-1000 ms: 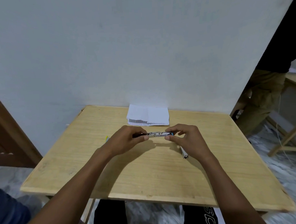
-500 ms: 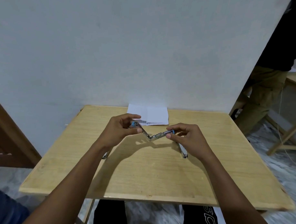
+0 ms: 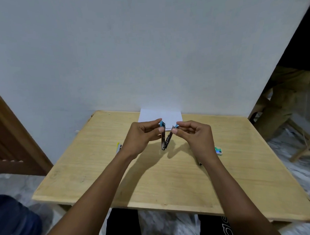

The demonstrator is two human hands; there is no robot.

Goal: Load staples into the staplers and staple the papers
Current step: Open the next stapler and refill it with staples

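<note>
A small metal stapler with blue ends (image 3: 166, 141) hangs above the table, folded into a narrow V with its hinge pointing down. My left hand (image 3: 142, 138) pinches the left arm's blue tip. My right hand (image 3: 195, 136) pinches the right arm's blue tip. White papers (image 3: 161, 116) lie at the table's far edge, against the wall. A second stapler (image 3: 118, 147) with a yellow end lies on the table, partly hidden behind my left wrist. A green staple box (image 3: 218, 150) sits to the right of my right wrist.
The wooden table (image 3: 170, 180) stands against a grey wall. A dark object (image 3: 200, 163) peeks out beside my right forearm. A person sits at the far right beside another wooden frame. A brown wooden door is at the left.
The stapler went from lying stretched flat between my hands to folding into a steep V. Both hands rose and came closer together. The staple box came into view.
</note>
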